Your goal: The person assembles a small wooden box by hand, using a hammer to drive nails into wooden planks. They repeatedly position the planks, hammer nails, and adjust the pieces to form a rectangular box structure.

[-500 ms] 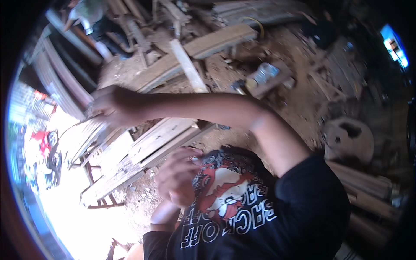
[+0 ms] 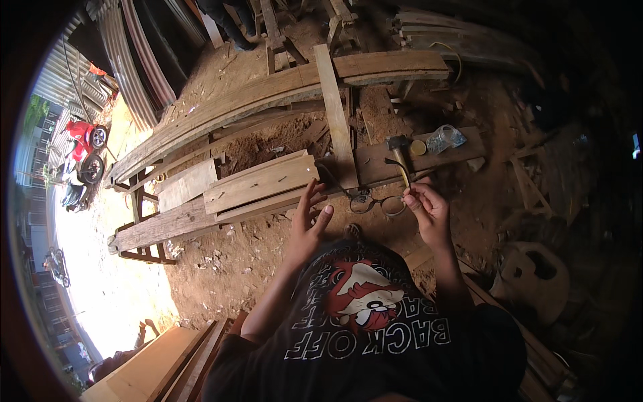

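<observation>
In front of my chest hangs a pair of round-framed eyeglasses (image 2: 393, 206), its temple arms pointing away from me. My right hand (image 2: 431, 213) pinches it at the right side of the frame, thumb and fingers closed. Left of the glasses, my left hand (image 2: 309, 224) is raised with fingers apart and nothing in it, close to the end of a short plank. Just beyond the glasses a hammer (image 2: 398, 143) lies on the wooden bench (image 2: 375, 165). A round yellowish lid (image 2: 418, 147) and a clear plastic bag (image 2: 446, 139) sit beside the hammer.
Short boards with nails (image 2: 261, 182) lie on the bench's left part. A narrow board (image 2: 336, 117) bridges to a long beam (image 2: 268, 100) behind. More planks (image 2: 157, 365) lie near left. A pale board with cut-out holes (image 2: 532, 278) stands at right. Another person's legs (image 2: 234, 20) show far off.
My right hand has come back from the far left to the right side and now holds the eyeglasses. My left hand has moved out from my chest. The view has turned.
</observation>
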